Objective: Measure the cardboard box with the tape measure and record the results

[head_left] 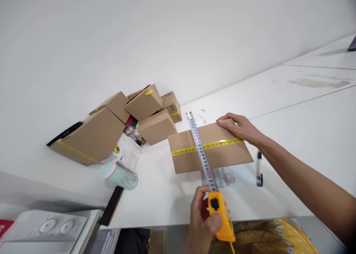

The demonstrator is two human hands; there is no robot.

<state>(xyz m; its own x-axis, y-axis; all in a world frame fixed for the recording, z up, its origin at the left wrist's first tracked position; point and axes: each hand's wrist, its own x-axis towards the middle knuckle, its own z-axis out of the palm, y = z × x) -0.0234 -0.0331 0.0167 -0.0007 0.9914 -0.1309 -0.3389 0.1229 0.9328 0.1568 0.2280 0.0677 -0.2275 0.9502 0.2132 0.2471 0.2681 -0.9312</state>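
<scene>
My left hand (201, 218) is closed around a yellow tape measure (221, 217), thumb on its side. The metal blade (200, 150) runs out across the top face of a brown cardboard box (222, 155) and past its far edge. A strip of yellow printed tape (213, 145) crosses that face lengthwise. With fingers closed on the far right edge, my right hand (236, 127) grips the box. Under the near side of the box lies a printed sheet with a red stamp (229, 178), partly hidden.
A black-capped marker (259, 168) lies right of the box. Several cardboard boxes (144, 101) stand against the wall at left. Nearer are a mint tumbler (122, 176) and a white package (128, 152). Below the table's front edge is a yellow-brown bag (258, 237).
</scene>
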